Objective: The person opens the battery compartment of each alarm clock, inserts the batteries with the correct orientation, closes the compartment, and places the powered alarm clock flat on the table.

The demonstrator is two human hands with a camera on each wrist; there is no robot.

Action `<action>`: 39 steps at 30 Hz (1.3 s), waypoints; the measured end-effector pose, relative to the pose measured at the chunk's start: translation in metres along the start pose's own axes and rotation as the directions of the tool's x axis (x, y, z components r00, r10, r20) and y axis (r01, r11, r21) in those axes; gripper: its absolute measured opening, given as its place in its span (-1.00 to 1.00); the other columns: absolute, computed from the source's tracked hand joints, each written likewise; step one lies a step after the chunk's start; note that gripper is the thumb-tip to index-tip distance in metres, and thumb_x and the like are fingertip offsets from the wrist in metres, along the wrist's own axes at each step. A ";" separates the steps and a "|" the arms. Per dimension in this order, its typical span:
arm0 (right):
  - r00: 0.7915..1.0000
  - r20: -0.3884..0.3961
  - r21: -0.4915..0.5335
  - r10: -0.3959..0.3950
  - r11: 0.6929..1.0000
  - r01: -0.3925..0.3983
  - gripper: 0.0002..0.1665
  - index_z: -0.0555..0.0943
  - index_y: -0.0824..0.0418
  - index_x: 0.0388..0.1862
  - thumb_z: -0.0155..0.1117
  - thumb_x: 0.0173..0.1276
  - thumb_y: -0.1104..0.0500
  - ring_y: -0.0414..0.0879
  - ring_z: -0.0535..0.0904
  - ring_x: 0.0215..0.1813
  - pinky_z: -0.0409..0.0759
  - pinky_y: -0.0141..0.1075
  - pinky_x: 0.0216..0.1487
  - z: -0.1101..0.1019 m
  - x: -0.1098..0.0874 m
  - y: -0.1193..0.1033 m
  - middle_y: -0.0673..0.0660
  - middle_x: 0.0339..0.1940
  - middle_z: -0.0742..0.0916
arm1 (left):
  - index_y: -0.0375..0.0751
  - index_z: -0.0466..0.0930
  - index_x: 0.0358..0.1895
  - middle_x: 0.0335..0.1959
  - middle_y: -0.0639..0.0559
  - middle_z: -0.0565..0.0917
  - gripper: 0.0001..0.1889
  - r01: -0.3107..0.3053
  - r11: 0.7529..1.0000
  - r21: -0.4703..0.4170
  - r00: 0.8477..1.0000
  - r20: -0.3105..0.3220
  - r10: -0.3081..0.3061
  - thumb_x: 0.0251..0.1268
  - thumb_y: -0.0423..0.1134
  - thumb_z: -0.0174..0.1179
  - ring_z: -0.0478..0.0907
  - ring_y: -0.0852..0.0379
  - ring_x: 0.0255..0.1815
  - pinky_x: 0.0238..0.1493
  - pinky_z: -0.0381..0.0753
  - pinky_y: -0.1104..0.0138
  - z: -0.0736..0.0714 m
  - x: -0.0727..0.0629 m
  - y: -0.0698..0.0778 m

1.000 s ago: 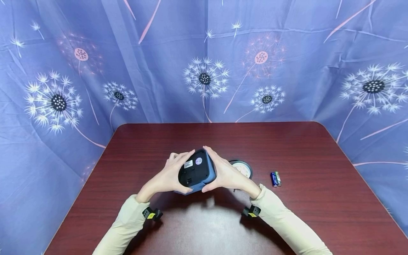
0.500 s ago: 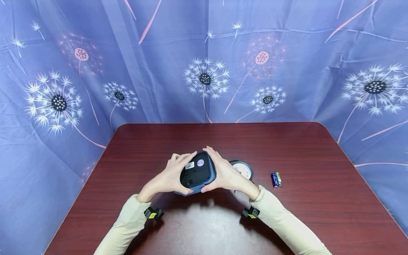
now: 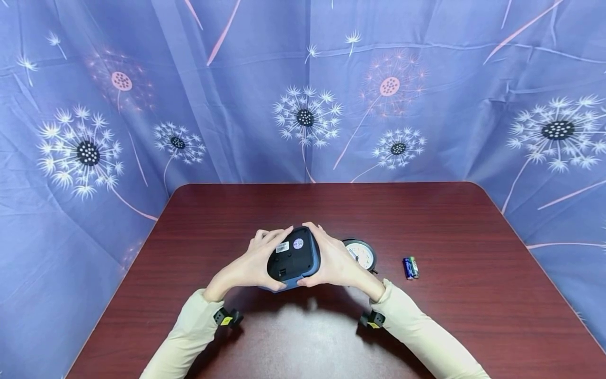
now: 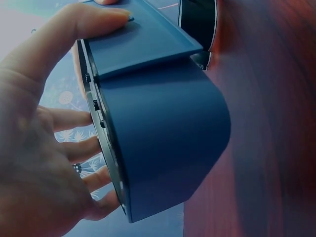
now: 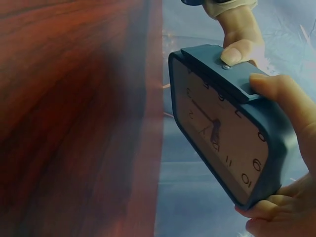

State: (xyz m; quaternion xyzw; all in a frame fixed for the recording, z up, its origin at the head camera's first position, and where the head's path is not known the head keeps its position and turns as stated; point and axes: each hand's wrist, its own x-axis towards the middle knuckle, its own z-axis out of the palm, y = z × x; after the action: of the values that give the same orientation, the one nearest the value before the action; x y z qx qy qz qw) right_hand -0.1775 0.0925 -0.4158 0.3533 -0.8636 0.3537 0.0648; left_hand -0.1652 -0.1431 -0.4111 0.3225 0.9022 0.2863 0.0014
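A blue alarm clock (image 3: 291, 257) is held above the table between both hands, its black back with a barcode label and a round purple sticker turned up in the head view. On its left side my left hand (image 3: 250, 263) grips the casing, thumb on the raised-edge top panel (image 4: 143, 37). My right hand (image 3: 335, 259) grips the opposite side; in the right wrist view its thumb (image 5: 276, 89) lies along that panel and its fingers curl under the far edge. The white numbered dial (image 5: 222, 133) shows there, tilted and upside down.
Behind the right forearm, a round clock (image 3: 362, 254) with a dark rim lies dial up, partly hidden. Two small batteries, one blue (image 3: 407, 268) and one green and silver (image 3: 414, 267), lie farther right on the red-brown table (image 3: 464, 226). A dandelion-print curtain (image 3: 246, 105) hangs behind.
The alarm clock has shifted slightly right and toward the person, its back tilting a little. My right hand's fingertips have come slightly lower. My left hand keeps its grip.
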 end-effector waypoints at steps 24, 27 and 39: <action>0.991 -0.063 0.063 0.118 0.991 -0.114 0.30 0.25 0.02 0.39 0.65 -0.39 -0.24 -0.19 0.60 -0.05 0.59 -0.18 -0.03 0.005 -0.007 0.008 -0.06 0.06 0.63 | 0.00 0.02 0.54 0.41 -0.15 0.27 0.16 0.061 0.997 -0.042 0.998 -0.007 -0.061 -0.20 0.11 0.50 0.10 -0.13 0.38 0.28 0.10 -0.21 -0.003 -0.005 -0.006; 0.990 -0.062 0.083 0.127 0.989 -0.122 0.31 0.24 0.04 0.41 0.65 -0.38 -0.23 -0.17 0.60 -0.04 0.58 -0.17 -0.02 0.005 -0.008 0.008 -0.05 0.07 0.62 | 0.04 0.02 0.54 0.42 -0.14 0.26 0.15 0.066 0.997 -0.051 0.998 -0.014 -0.067 -0.20 0.11 0.50 0.09 -0.13 0.39 0.28 0.10 -0.21 -0.003 -0.007 -0.008; 0.985 -0.064 0.194 0.163 0.970 -0.148 0.28 0.23 0.00 0.41 0.68 -0.34 -0.15 -0.17 0.60 -0.03 0.57 -0.16 0.01 0.006 -0.012 0.013 -0.08 0.06 0.63 | 0.17 -0.03 0.55 0.50 -0.11 0.11 0.16 0.079 0.982 -0.174 0.996 -0.015 -0.083 -0.18 0.04 0.53 -0.01 -0.11 0.45 0.25 0.33 -0.17 -0.008 -0.019 -0.019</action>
State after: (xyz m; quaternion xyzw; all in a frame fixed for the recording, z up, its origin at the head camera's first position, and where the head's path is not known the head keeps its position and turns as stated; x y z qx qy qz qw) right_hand -0.1762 0.1017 -0.4319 0.2748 -0.8480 0.4516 0.0374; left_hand -0.1629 -0.1700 -0.4175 0.2808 0.8864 0.3668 0.0308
